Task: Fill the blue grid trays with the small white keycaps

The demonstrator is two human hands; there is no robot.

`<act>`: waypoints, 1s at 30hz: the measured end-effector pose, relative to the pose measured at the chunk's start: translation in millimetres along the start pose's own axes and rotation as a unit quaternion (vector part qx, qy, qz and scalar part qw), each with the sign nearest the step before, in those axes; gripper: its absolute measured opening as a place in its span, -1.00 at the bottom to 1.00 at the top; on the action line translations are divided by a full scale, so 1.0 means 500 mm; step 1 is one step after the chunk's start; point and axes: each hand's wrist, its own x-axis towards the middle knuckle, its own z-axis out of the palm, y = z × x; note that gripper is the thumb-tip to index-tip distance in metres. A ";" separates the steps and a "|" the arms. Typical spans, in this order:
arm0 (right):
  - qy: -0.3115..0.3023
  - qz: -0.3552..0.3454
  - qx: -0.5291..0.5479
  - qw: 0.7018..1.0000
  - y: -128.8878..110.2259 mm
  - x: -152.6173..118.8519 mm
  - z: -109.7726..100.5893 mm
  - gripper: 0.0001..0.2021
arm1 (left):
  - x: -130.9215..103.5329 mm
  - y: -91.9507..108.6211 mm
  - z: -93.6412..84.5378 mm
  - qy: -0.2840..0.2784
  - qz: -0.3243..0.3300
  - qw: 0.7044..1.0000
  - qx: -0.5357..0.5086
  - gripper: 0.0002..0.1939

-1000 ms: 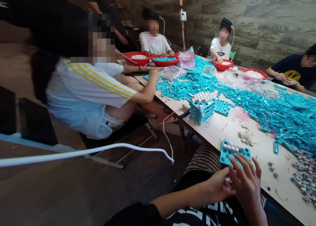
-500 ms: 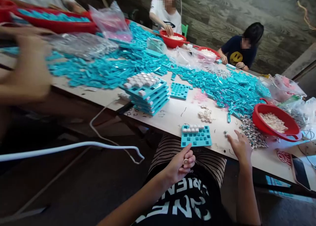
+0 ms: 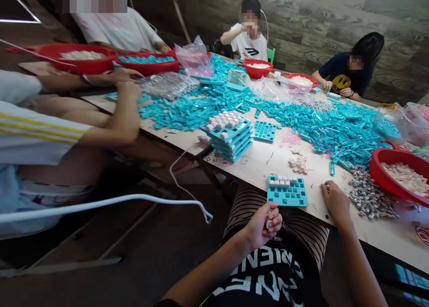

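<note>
Right hand (image 3: 337, 203), spread above the table (image 3: 258, 164) in the earlier frame, is now down on it, fingers curled and fingertips closed on what looks like a small switch (image 3: 327, 187). Left hand (image 3: 263, 224) remains a loose fist around a pale piece (image 3: 268, 222), index finger extended to the plate's near edge. Plate (image 3: 288, 197) lies flat at the table's near edge, between the hands; its near left corner seems to overhang. Handling, judged by eye: light, stiff plastic, fairly smooth; thin bars between openings might crack if bent. Best hold: opposite side rims, thumb and fingers, clear of the caps (image 3: 280, 182), which may work loose if knocked. Pale piece probably hard, light and easily dropped. Appearance: plate turquoise, roughly rectangular, a grid of square openings showing dark; caps white, blocky, glossy, packed side by side along part of the two far rows.
</note>
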 end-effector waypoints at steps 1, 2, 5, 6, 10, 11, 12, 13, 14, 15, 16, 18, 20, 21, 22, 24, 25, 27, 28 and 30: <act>0.012 0.005 0.029 0.999 0.004 0.003 0.005 -0.70 | 0.000 0.000 -0.002 -0.008 0.000 1.000 0.003 -0.59; 0.027 0.014 0.077 0.997 0.008 0.005 0.008 -0.73 | -0.001 0.000 -0.004 -0.017 -0.001 1.000 0.012 -0.60; 0.075 0.092 0.358 0.926 0.020 0.016 0.006 -0.75 | -0.002 -0.007 -0.003 -0.038 -0.007 0.997 0.060 -0.64; 0.074 0.125 0.478 0.866 0.022 0.021 0.000 -0.74 | -0.002 -0.011 -0.002 -0.037 -0.006 0.996 0.081 -0.66; -0.038 0.191 0.780 0.595 0.024 0.044 -0.028 -0.80 | 0.003 -0.026 0.004 -0.004 0.009 0.989 0.148 -0.71; -0.069 0.194 0.803 0.559 0.022 0.050 -0.031 -0.82 | 0.004 -0.028 0.005 0.007 0.015 0.987 0.157 -0.70; -0.092 0.196 0.814 0.539 0.018 0.056 -0.033 -0.82 | 0.005 -0.028 0.006 0.016 0.023 0.986 0.164 -0.70; -0.110 0.196 0.817 0.530 0.013 0.062 -0.031 -0.81 | 0.006 -0.028 0.006 0.022 0.032 0.985 0.170 -0.70; -0.126 0.195 0.817 0.528 0.007 0.067 -0.028 -0.80 | 0.005 -0.025 0.006 0.026 0.041 0.983 0.175 -0.71; -0.135 0.193 0.815 0.530 -0.001 0.071 -0.024 -0.80 | 0.004 -0.020 0.006 0.026 0.046 0.983 0.177 -0.73; -0.140 0.192 0.812 0.532 -0.009 0.075 -0.019 -0.81 | 0.002 -0.014 0.007 0.025 0.045 0.983 0.177 -0.75; -0.140 0.190 0.810 0.536 -0.029 0.079 -0.012 -0.84 | -0.006 0.004 0.008 0.025 0.040 0.984 0.173 -0.77; -0.142 0.176 0.806 0.546 -0.053 0.077 -0.009 -0.85 | -0.013 0.025 0.010 0.028 0.041 0.982 0.181 -0.75; -0.142 0.163 0.801 0.558 -0.065 0.075 -0.009 -0.81 | -0.017 0.035 0.010 0.030 0.046 0.980 0.190 -0.74; -0.143 0.148 0.793 0.573 -0.077 0.072 -0.009 -0.77 | -0.019 0.045 0.010 0.033 0.056 0.978 0.200 -0.73; -0.146 0.112 0.761 0.622 -0.098 0.064 -0.008 -0.71 | -0.022 0.062 0.010 0.040 0.083 0.971 0.219 -0.74; -0.145 0.093 0.737 0.653 -0.107 0.059 -0.007 -0.69 | -0.022 0.069 0.010 0.046 0.102 0.967 0.228 -0.74; -0.142 0.052 0.675 0.722 -0.121 0.048 -0.002 -0.67 | -0.021 0.082 0.014 0.061 0.139 0.957 0.248 -0.76; -0.138 0.034 0.641 0.754 -0.127 0.042 0.000 -0.66 | -0.019 0.087 0.018 0.071 0.156 0.950 0.262 -0.77; -0.130 -0.002 0.579 0.805 -0.138 0.028 0.000 -0.64 | -0.014 0.096 0.030 0.097 0.175 0.936 0.290 -0.75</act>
